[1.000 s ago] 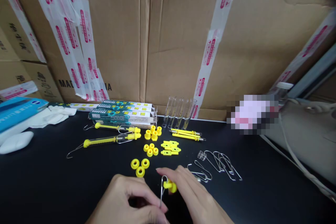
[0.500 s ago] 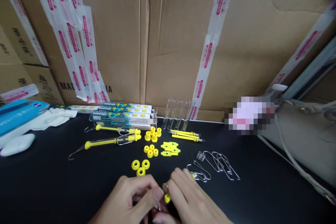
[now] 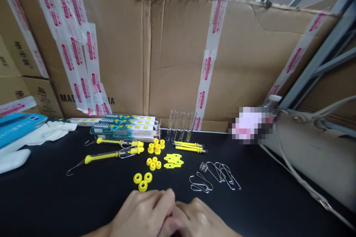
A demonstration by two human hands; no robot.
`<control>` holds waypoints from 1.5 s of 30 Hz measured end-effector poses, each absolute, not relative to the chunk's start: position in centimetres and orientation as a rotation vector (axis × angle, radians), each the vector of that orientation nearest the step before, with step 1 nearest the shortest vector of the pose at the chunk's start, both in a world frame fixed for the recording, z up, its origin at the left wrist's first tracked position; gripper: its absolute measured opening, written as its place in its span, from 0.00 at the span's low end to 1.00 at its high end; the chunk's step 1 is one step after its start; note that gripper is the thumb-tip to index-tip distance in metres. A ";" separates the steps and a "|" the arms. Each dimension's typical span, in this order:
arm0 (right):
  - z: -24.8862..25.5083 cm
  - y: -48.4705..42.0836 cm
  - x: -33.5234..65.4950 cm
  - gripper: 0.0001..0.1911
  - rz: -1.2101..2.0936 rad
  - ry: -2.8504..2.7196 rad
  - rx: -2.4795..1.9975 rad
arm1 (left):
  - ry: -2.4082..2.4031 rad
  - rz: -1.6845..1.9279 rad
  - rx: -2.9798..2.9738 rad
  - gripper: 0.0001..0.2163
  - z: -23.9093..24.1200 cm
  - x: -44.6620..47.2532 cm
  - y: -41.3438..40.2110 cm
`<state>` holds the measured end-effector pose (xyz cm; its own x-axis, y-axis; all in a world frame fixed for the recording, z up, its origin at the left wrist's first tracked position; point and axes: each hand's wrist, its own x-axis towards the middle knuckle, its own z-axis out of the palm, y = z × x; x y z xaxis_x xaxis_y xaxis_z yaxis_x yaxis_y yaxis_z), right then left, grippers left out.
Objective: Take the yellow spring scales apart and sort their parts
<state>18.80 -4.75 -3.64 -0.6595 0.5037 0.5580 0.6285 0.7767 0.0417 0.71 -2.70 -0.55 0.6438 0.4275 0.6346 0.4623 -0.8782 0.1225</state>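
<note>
My left hand (image 3: pixel 143 213) and my right hand (image 3: pixel 198 216) are pressed together at the bottom of the view, fingers curled in. Whatever they hold is hidden behind the knuckles. Just beyond my left hand lie three yellow flanged rings (image 3: pixel 142 186). S-shaped wire hooks (image 3: pixel 200 186) rest beyond my right hand, with longer bent wire hooks (image 3: pixel 224 174) and small clear pieces (image 3: pixel 203 167) near them. Further back are small yellow collars (image 3: pixel 152 167), yellow caps (image 3: pixel 157 149), flat yellow tabs (image 3: pixel 172 165) and yellow rods with metal springs (image 3: pixel 189 149).
Two assembled spring scales (image 3: pixel 111 155) lie at the left, before stacked boxes (image 3: pixel 125 132). Clear tubes (image 3: pixel 181 129) stand upright at the back by a cardboard wall (image 3: pixel 178 63). A blue packet (image 3: pixel 19 127) and white earphone case (image 3: pixel 13 160) are far left; a bag (image 3: pixel 306 155) is right.
The view has tilted up and shifted slightly. My hands have closed tightly together; the yellow piece and bent wire that showed between the fingers are now hidden.
</note>
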 end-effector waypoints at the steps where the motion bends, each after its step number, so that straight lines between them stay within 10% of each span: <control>1: -4.0 -4.7 18.8 0.28 -0.317 -2.461 -0.850 | -0.764 -1.041 -2.791 0.20 -0.7 0.9 -2.6; 23: -3.5 -4.8 18.0 0.13 0.051 -2.621 -0.911 | -1.102 -1.082 -3.336 0.14 -0.2 0.7 -2.5; 45: -4.9 -5.0 18.5 0.24 -0.084 -2.542 -0.836 | -1.599 -1.129 -3.451 0.23 -0.8 1.8 -2.3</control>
